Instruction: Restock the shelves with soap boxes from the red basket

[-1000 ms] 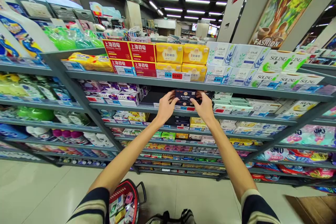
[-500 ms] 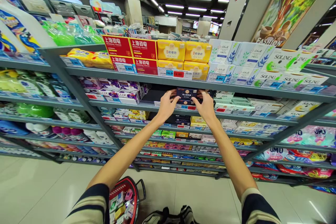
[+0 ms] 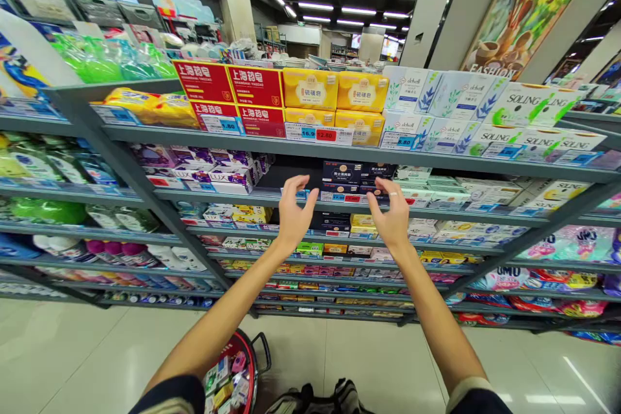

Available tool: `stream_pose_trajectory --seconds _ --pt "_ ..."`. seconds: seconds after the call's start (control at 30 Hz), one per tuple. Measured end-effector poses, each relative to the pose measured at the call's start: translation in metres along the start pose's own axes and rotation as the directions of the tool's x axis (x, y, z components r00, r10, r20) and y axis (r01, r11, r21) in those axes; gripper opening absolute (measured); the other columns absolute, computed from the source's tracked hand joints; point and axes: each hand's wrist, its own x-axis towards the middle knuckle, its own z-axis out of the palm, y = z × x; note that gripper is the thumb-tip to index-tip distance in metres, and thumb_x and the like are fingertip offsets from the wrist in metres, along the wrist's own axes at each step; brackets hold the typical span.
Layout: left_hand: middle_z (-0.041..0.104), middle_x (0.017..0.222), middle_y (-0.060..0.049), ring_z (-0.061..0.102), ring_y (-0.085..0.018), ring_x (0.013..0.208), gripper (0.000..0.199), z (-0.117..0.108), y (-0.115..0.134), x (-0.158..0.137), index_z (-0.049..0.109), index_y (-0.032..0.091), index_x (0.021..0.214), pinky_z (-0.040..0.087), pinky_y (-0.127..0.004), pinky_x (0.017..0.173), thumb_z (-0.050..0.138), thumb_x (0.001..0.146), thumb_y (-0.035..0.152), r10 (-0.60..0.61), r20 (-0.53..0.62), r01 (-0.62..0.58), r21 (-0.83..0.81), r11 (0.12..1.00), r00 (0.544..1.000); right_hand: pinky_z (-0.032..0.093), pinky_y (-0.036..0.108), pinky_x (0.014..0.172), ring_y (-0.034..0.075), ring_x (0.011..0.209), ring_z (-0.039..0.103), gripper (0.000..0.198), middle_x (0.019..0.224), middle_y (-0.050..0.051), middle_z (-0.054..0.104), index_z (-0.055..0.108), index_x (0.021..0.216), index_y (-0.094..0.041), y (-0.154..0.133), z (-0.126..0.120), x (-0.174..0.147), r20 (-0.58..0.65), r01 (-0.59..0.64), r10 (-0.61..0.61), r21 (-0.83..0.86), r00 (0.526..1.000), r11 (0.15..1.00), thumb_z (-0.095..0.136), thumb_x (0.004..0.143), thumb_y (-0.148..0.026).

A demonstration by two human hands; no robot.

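Note:
Dark navy soap boxes (image 3: 341, 172) stand stacked on the second shelf, in front of me. My left hand (image 3: 295, 212) is held just left of them, thumb and fingers apart, with nothing in it. On the other side, my right hand (image 3: 391, 211) is also open and empty, a ring on one finger. A gap separates both hands from the navy boxes. Purple LUX soap boxes (image 3: 228, 178) sit to the left on that shelf, past a bare dark stretch. Pale green boxes (image 3: 439, 189) are to the right.
The top shelf edge (image 3: 272, 142) runs just above my hands, carrying red soap boxes (image 3: 257, 87), yellow soap boxes (image 3: 310, 89) and white boxes (image 3: 407, 90). A red basket (image 3: 250, 362) holding several small packs stands on the floor at lower left.
Both hands have let go of the navy soap box and drawn back toward me, opening outward. The box stays on the shelf. The view has shifted slightly.

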Motion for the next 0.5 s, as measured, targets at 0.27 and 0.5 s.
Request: stream_pose_trajectory --seconds 0.27,0.5 --pt "0.066 0.106 -0.007 0.065 -0.021 0.092 0.024 -0.019 -0.022 -0.070 0.072 0.023 0.106 0.055 -0.034 0.085 0.058 0.101 0.041 -0.144 0.100 0.136 0.086 0.987 0.985 0.057 0.040 0.081 0.023 0.084 0.068 0.028 0.098 0.008 0.073 0.071 0.121 -0.024 0.031 -0.008 -0.069 0.134 -0.082 0.085 -0.024 0.987 0.996 0.054 0.103 -0.037" --pt "0.069 0.087 -0.004 0.064 -0.019 0.075 0.030 0.031 -0.002 0.000 0.076 0.023 0.122 0.050 -0.030 0.074 0.057 0.102 0.035 0.096 0.383 -0.217 0.287 0.933 0.919 0.051 0.033 0.070 0.019 0.068 0.065 0.038 0.087 0.007 0.076 0.073 0.126 -0.020 0.035 -0.002 -0.007 0.203 -0.010 0.062 -0.250 0.977 0.968 0.051 0.104 -0.042"
